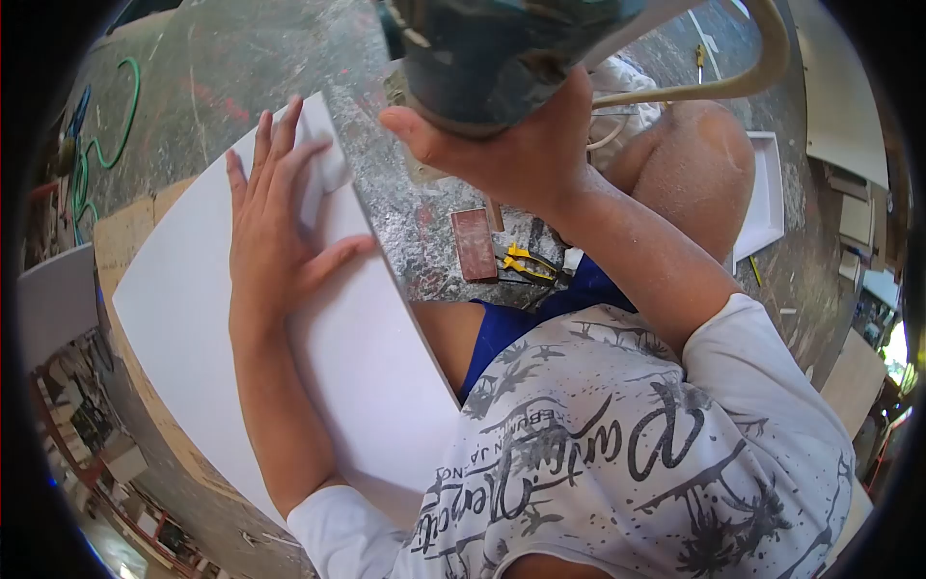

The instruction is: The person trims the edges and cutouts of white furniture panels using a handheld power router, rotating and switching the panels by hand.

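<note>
My left hand (275, 212) lies palm down on a large white board (376, 386), fingers spread. The board slants across my left side, its straight edge facing my leg. My right hand (526, 150) grips a dark power tool (502, 63) from below, raised at the top of the view. The tool's upper part is cut off by the frame, so its exact kind does not show. A thick beige cord or hose (714, 92) loops beside it on the right.
On the dusty floor lie a reddish-brown block (474, 245) and yellow-and-black pliers (526, 262). A brown sheet (145, 227) sits under the board. To the right is a white tray-like piece (762, 193); a screwdriver (700, 60) lies farther off. A green hose (130, 106) curls at far left.
</note>
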Demonstrator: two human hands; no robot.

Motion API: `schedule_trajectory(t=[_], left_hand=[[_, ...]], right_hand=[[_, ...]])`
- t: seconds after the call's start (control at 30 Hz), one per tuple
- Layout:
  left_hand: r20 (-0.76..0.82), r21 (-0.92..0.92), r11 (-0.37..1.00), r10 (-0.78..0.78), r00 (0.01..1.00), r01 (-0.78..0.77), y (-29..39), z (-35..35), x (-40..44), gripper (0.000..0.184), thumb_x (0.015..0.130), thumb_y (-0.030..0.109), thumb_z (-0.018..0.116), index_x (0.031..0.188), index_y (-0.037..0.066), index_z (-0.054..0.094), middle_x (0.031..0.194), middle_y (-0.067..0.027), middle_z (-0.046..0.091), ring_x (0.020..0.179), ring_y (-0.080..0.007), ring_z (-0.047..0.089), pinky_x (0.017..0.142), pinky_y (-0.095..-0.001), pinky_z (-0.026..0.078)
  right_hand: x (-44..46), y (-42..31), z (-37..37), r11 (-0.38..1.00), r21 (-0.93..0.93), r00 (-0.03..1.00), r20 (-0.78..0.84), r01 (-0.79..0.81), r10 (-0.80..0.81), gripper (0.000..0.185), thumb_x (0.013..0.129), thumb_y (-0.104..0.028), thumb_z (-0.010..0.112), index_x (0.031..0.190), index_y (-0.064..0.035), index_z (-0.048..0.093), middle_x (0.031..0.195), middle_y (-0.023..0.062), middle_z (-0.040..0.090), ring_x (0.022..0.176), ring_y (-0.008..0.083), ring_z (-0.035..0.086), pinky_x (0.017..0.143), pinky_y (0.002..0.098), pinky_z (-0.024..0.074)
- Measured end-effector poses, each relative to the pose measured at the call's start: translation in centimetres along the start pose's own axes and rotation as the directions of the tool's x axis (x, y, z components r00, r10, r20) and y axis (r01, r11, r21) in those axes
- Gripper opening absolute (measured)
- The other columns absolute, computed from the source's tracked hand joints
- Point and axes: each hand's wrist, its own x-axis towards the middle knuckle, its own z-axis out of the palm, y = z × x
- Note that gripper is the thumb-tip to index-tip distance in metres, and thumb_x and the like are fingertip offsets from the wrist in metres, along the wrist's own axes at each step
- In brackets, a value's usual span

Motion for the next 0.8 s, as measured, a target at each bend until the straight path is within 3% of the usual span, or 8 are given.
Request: schedule_trajectory(t=[0.07,0.17,0.2,0.3,0.43,0.57,0.67,0.8], left_hand=[[-0.066,0.003,1.0,-0.024,0.998,0.024,-0.8,0.3,-0.3,0.108,0.065,0.063,0.085,0.15,0.01,0.045,0.166,-0.0107,0.037,0.155,-0.0382,0.028,0.123,-0.0639,0.016],[-0.144,-0.006,0.996,-0.094,0.985,0.094,-1.4,0.4,-0.5,0.107,0.066,0.061,0.085,0.151,0.009,0.044,0.165,-0.0099,0.038,0.154,-0.0378,0.029,0.123,-0.0629,0.018],[-0.155,0.021,0.996,-0.084,0.984,0.089,-1.6,0.5,-0.7,0.104,0.07,0.061,0.084,0.152,0.012,0.044,0.163,-0.0088,0.041,0.153,-0.0373,0.032,0.123,-0.0617,0.02],[-0.124,0.035,0.993,-0.105,0.987,0.11,-1.8,0.6,-1.1,0.103,0.072,0.056,0.084,0.156,0.013,0.042,0.164,-0.0083,0.039,0.153,-0.0366,0.031,0.123,-0.0619,0.019],[-0.157,0.053,0.996,-0.063,0.986,0.072,-2.2,0.8,-1.4,0.093,0.075,0.054,0.083,0.151,0.012,0.049,0.163,-0.0046,0.041,0.152,-0.0357,0.033,0.124,-0.0622,0.019],[-0.208,0.085,0.994,-0.047,0.977,0.065,-2.7,1.4,-1.6,0.087,0.08,0.065,0.075,0.15,0.017,0.052,0.158,-0.006,0.048,0.149,-0.0344,0.038,0.123,-0.0623,0.022],[-0.183,0.082,0.994,-0.058,0.981,0.074,-2.6,1.4,-1.6,0.085,0.084,0.061,0.073,0.151,0.015,0.05,0.158,-0.0067,0.047,0.151,-0.0342,0.036,0.124,-0.0618,0.02],[-0.185,0.038,0.995,-0.083,0.979,0.092,-2.5,1.4,-1.7,0.077,0.085,0.044,0.078,0.149,0.012,0.051,0.161,-0.0052,0.043,0.152,-0.0342,0.033,0.124,-0.0605,0.02]], right_hand=[[0.3,-0.5,0.5,0.996,-0.092,0.997,0.076,-0.003,0.01,0.06,0.072,-0.026,0.092,0.119,0.0002,0.065,0.107,0.0122,0.074,0.101,0.0205,0.073,0.088,0.0336,0.0588],[-0.5,0.1,3.4,1.0,0.009,0.997,-0.078,0.012,-0.011,0.06,0.071,-0.026,0.093,0.118,0.0003,0.065,0.107,0.0116,0.074,0.099,0.0196,0.073,0.086,0.033,0.0585],[0.0,0.3,3.3,0.999,-0.04,0.998,0.065,-0.011,0.013,0.06,0.071,-0.028,0.094,0.117,0.0,0.066,0.105,0.0108,0.073,0.096,0.0183,0.073,0.083,0.0334,0.0586],[0.8,-1.4,4.9,0.981,-0.181,0.987,0.126,-0.075,0.098,0.06,0.071,-0.028,0.094,0.116,0.0002,0.065,0.102,0.0098,0.073,0.092,0.0171,0.072,0.081,0.0338,0.0584],[1.3,-1.5,6.9,0.998,0.032,0.985,0.164,-0.055,0.049,0.036,0.079,-0.018,0.091,0.102,-0.0001,0.07,0.093,0.0041,0.074,0.082,0.012,0.071,0.077,0.0271,0.0572],[0.6,-1.4,7.6,0.997,-0.001,0.982,0.171,-0.08,0.079,0.036,0.078,-0.019,0.092,0.101,-0.0006,0.071,0.091,0.0034,0.075,0.08,0.0114,0.071,0.076,0.0265,0.0573],[0.3,-1.7,7.7,0.999,-0.039,0.981,0.189,-0.038,0.045,0.035,0.078,-0.019,0.092,0.099,-0.001,0.072,0.092,0.0038,0.075,0.08,0.0119,0.072,0.076,0.0266,0.0573],[0.2,-1.4,7.8,0.997,-0.074,0.982,0.187,0.024,-0.009,0.035,0.078,-0.02,0.093,0.099,-0.001,0.073,0.093,0.0041,0.076,0.081,0.0127,0.072,0.078,0.0268,0.0573]])
